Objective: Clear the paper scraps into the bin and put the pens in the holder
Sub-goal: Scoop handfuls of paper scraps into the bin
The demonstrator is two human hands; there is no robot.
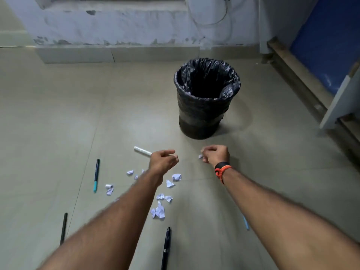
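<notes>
Pinching a crumpled scrap (pixel 200 156) in my curled right hand (pixel 215 153), left hand (pixel 163 160) loosely closed, contents unclear. Remaining paper scraps (pixel 158 210) litter the floor short of the bin (pixel 202 115); they look light and soft, best pinched anywhere.

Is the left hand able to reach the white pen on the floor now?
Probably yes. The left hand hovers right at the near end of the white pen, and nothing lies between them.
</notes>
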